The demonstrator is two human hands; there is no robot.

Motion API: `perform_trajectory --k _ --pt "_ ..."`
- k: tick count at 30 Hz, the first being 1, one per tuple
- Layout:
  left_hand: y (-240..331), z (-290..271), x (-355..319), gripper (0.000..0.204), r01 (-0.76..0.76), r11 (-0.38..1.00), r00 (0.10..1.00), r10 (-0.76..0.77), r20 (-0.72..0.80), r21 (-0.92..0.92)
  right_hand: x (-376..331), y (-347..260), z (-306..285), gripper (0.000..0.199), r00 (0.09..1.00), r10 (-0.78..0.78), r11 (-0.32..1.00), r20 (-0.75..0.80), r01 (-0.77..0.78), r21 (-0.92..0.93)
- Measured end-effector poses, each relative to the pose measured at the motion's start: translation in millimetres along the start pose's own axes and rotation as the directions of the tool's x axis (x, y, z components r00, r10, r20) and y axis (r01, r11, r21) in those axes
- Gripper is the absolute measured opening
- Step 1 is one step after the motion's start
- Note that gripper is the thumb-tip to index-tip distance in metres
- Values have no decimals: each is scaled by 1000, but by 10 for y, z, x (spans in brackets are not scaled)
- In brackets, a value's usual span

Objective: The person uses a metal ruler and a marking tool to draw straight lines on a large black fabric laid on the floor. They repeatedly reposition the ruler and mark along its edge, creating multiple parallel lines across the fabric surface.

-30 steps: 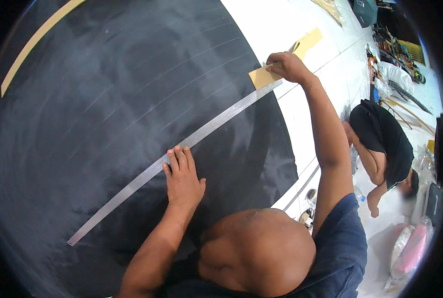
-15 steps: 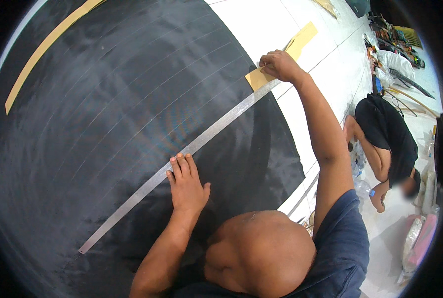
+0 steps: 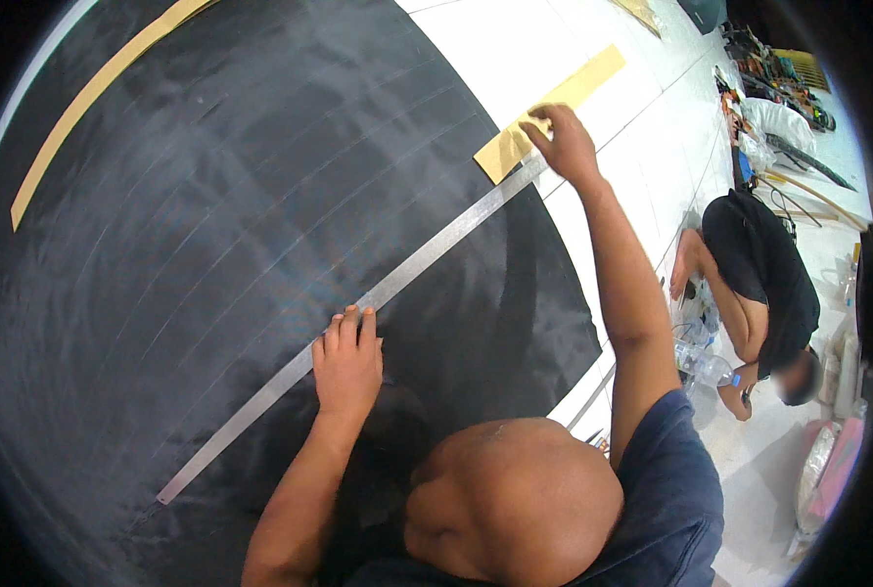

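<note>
A long metal ruler [image 3: 427, 259] lies slantwise across a large black sheet [image 3: 290, 147] marked with several thin pale lines. My left hand [image 3: 348, 370] rests with its fingertips on the ruler near its middle. Over the ruler's far right end is my right hand [image 3: 567, 145], its thumb and forefinger curved and apart. Just beneath those fingers a flat yellow strip [image 3: 593, 76] lies partly on the black sheet, partly on the white floor; whether the fingertips touch it I cannot tell.
Another yellow strip [image 3: 69, 122] curves along the far left of the sheet. White floor tiles [image 3: 642, 132] border the sheet's right side. There, a person in black [image 3: 764, 264] crouches beside plastic bottles [image 3: 715, 370]. Tools and bags [image 3: 774, 108] are heaped at the back right.
My right hand has loosened its pinch and shifted slightly right and down. The yellow strip beneath it now lies flat, a little further left. My left hand has slid slightly left along the ruler.
</note>
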State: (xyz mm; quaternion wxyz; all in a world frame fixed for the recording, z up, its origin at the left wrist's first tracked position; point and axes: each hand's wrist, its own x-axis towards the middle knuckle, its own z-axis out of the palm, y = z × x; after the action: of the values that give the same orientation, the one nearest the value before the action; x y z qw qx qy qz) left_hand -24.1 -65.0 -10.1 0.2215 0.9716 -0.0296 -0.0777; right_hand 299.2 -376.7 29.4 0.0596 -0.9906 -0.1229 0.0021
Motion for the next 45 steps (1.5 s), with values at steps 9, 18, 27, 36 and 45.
perform_trajectory --k 9,18,27,36,45 --pt "-253 21 -85 39 88 982 974 -120 -194 -168 -1232 -223 685 31 915 311 945 -257 -268 189" --pt "-353 231 -118 38 21 992 961 -54 -270 -123 -1261 -217 819 28 893 263 965 -364 -238 113" --pt "-376 277 -121 35 20 991 967 -52 -248 -130 -1235 -198 820 29 904 283 958 -321 -255 127" --pt "-370 296 -80 33 -13 992 951 -27 -308 -125 -438 -373 141 44 971 -238 968 3 237 80" --pt "-406 320 -88 35 -4 993 950 -33 -310 -116 87 -48 68 53 892 -283 951 354 307 -15"
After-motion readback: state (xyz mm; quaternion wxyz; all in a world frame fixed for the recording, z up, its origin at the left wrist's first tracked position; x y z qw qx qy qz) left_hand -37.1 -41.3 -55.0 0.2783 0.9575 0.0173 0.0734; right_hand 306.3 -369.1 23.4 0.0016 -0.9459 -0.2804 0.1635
